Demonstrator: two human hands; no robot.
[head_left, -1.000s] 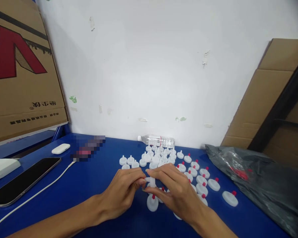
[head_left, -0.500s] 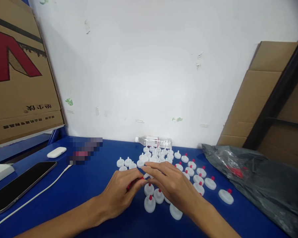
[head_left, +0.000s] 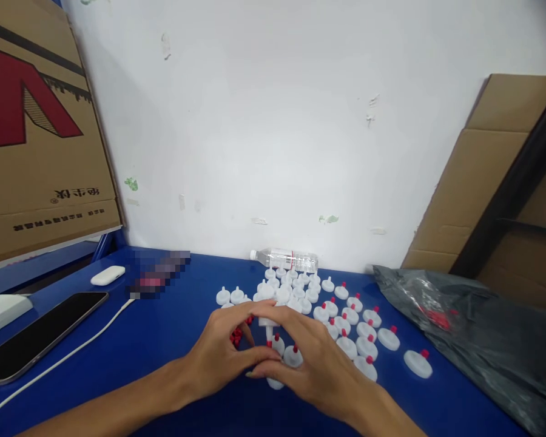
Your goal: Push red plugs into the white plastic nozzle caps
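A white nozzle cap (head_left: 269,323) is pinched between both hands, its broad base up and its spout pointing down. A small red tip cap (head_left: 269,344) covers the spout's end. My left hand (head_left: 218,343) is closed around it from the left, thumb at the red tip and fingers on the base. Several loose small red caps (head_left: 237,335) lie inside its curled palm. From the right, my right hand (head_left: 323,355) grips the same piece, fingers on top and thumb below. More red-tipped nozzle caps (head_left: 346,348) stand close by on the blue table (head_left: 164,340).
White nozzle caps without red tips (head_left: 282,295) cluster behind the hands. A clear plastic bottle (head_left: 282,260) lies by the wall. At left are a phone (head_left: 40,337), a white cable (head_left: 79,351) and a white case (head_left: 108,275). A grey plastic bag (head_left: 482,346) covers the right side.
The nozzle cap between my hands has turned so its spout points down, and both thumbs have moved in beneath it at the red tip. The view has shifted slightly.
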